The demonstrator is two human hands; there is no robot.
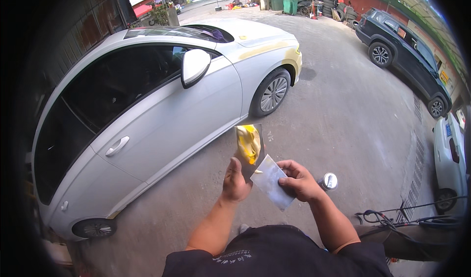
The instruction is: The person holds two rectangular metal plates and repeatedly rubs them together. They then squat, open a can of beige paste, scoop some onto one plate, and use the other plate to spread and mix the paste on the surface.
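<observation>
My left hand is closed on a small dark mixing board, its thumb raised along the near edge. Cream putty streaked with bright yellow covers much of the board's face. Pinched between thumb and fingers of my right hand is a thin, pale, flat spreader. The spreader's upper corner overlaps the board's lower right part, with a dab of putty at its left edge; whether the two touch I cannot tell. Both hands are held above the ground, beside a white car.
Yellowish putty patches mark the car's front fender. A round can stands on the concrete, right of my right hand. Cables lie at lower right. A dark SUV, another white car, a green bin and stacked tyres are farther off.
</observation>
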